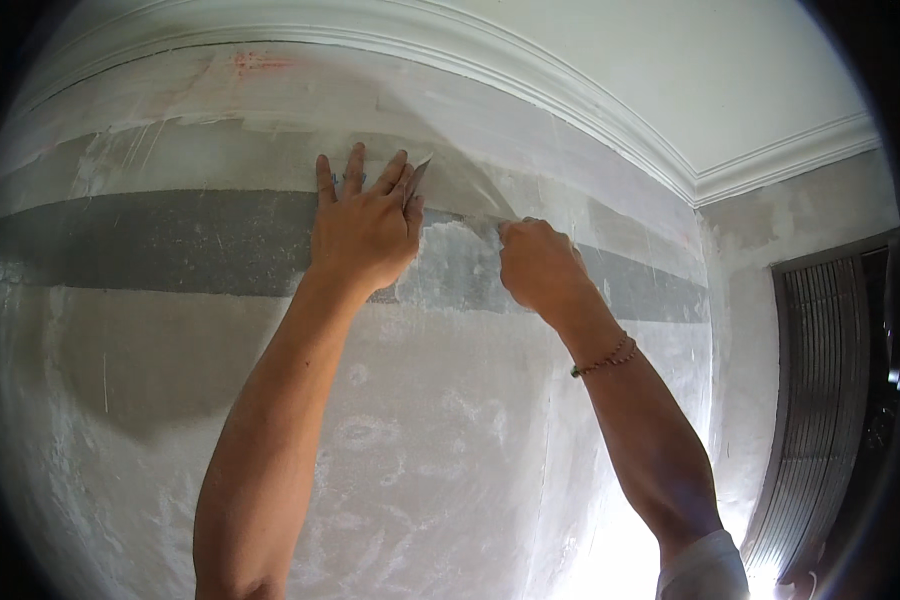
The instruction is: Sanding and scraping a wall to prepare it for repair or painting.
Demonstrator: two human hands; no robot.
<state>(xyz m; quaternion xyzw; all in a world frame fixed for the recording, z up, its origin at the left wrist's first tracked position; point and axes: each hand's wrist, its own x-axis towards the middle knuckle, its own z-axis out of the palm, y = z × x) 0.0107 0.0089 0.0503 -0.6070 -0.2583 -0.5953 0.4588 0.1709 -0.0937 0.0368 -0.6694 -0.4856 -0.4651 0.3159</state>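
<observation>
Upper centre, left fingers (392, 172) pinched a thin blade (420, 175), seemingly light, springy, best held by its faces; right fingers (513, 255) curled, contents unclear.

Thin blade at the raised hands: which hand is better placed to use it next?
Probably the left hand: the blade juts up beside its forefinger, on the thumb side. The right hand is curled, apart from the blade.
</observation>
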